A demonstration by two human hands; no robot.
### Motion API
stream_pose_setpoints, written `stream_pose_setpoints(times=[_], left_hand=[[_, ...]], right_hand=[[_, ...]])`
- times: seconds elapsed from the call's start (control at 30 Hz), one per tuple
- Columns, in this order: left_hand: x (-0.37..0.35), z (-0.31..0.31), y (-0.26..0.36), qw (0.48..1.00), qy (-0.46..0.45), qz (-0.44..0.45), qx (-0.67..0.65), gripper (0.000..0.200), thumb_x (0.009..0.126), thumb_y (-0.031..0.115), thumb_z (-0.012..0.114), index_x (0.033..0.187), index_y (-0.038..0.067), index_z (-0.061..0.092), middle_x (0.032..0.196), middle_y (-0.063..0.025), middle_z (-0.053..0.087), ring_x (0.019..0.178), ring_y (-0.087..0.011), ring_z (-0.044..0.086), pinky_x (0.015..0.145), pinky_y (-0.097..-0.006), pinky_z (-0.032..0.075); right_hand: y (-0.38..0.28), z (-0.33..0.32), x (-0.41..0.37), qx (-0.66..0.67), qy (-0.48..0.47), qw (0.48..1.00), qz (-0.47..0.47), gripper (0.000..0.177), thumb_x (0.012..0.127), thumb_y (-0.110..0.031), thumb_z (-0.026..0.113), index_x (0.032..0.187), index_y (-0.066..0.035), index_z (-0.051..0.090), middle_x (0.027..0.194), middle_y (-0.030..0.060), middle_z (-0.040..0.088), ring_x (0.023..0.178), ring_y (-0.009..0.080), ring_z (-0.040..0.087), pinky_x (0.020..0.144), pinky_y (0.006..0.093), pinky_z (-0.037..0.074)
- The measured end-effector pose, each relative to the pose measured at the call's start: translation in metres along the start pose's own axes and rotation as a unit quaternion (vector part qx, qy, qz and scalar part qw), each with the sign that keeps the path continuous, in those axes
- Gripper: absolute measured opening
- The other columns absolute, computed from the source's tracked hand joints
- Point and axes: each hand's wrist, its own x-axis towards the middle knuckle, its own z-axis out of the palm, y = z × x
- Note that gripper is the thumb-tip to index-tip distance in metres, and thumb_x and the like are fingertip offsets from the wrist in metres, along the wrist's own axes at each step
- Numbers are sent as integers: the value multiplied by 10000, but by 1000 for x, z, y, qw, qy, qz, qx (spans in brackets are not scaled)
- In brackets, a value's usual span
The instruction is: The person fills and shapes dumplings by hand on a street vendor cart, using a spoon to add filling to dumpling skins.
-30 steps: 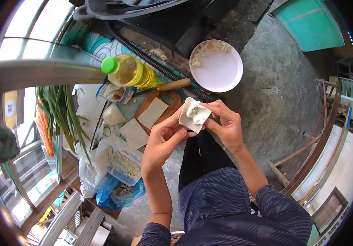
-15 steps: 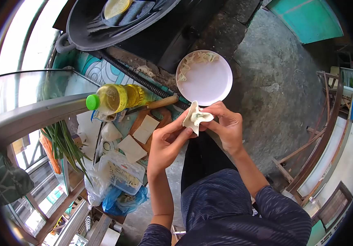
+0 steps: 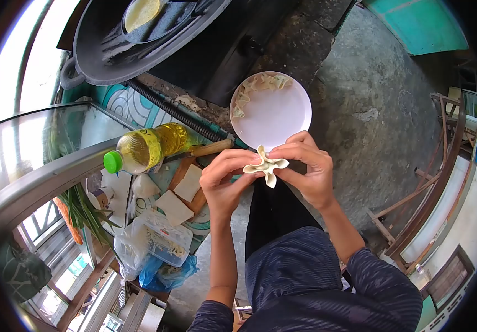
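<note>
The folded dumpling [image 3: 265,166] was pale and soft-looking, pinched into a star with four wavy points; it lay between the fingertips of both hands [image 3: 265,173], near the frame centre.

Above the round, pale lilac-white plate [image 3: 271,116], the wide metal wok [image 3: 138,41] is dark grey. Left of the plate, the clear plastic bottle [image 3: 145,149] shows golden-yellow oil and a bright green cap [image 3: 112,161]. Below-left of the plate, the square, flat dough wrappers [image 3: 174,208] are cream, beside a crumpled, translucent blue plastic bag [image 3: 166,274]. Below the plate, the folded four-pointed dough piece [image 3: 265,166] is creamy white, and the dark navy fabric shirt [image 3: 299,265] carries fine wavy stripes.
</note>
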Motion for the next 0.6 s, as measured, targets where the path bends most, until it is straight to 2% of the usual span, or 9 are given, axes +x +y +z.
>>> stream_pose_setpoints(times=[0.17, 0.2, 0.3, 0.33, 0.43, 0.47, 0.6], left_hand=[[14, 0, -18, 1000, -11, -18, 4, 223, 691, -103, 706, 903, -40, 675, 914, -123, 638, 867, -180, 611, 730, -263, 512], [19, 1, -21, 999, -4, -37, 29, 197, 721, -92, 693, 907, -28, 676, 897, -90, 637, 852, -143, 601, 674, -227, 511], [36, 8, -28, 980, 11, -85, 177, 178, 743, -43, 694, 909, 16, 679, 825, -43, 631, 748, -101, 603, 576, -251, 517], [41, 10, -35, 976, 15, -58, 211, 146, 758, -2, 688, 898, 33, 669, 806, -41, 626, 726, -126, 590, 534, -274, 490], [54, 18, -53, 940, 41, 0, 337, 140, 754, 42, 693, 890, 47, 662, 812, -49, 621, 777, -193, 582, 576, -311, 490], [58, 18, -63, 905, 44, 52, 421, 143, 748, 77, 695, 885, 64, 660, 882, -50, 599, 841, -250, 546, 640, -356, 490], [67, 23, -77, 872, 70, 10, 485, 181, 739, 109, 724, 915, 88, 690, 978, -48, 556, 886, -237, 519, 701, -364, 479]], right_hand=[[17, -7, 15, -76, -3, 997, -26, 259, 674, -47, 759, 922, -115, 731, 885, 1, 695, 839, 158, 562, 741, 279, 483], [24, -7, 19, -96, 1, 995, -32, 251, 674, -51, 758, 915, -115, 731, 875, 4, 692, 832, 158, 563, 728, 277, 482], [50, -3, 28, -142, 52, 988, 14, 200, 685, -78, 751, 881, -113, 726, 836, 5, 678, 816, 171, 568, 702, 300, 475], [59, -1, 33, -174, 69, 982, 3, 141, 701, -123, 739, 840, -121, 717, 815, -1, 659, 840, 186, 565, 745, 327, 445], [88, 4, 48, -259, 77, 962, -39, 120, 706, -158, 734, 821, -135, 709, 841, -6, 661, 888, 188, 551, 822, 338, 399], [96, 6, 53, -272, 83, 958, -50, 124, 695, -175, 740, 815, -177, 710, 938, -26, 631, 984, 195, 506, 867, 351, 354], [112, 16, 65, -371, 110, 921, -48, 135, 680, -183, 751, 805, -214, 711, 1086, -21, 543, 1076, 235, 434, 874, 389, 334]])
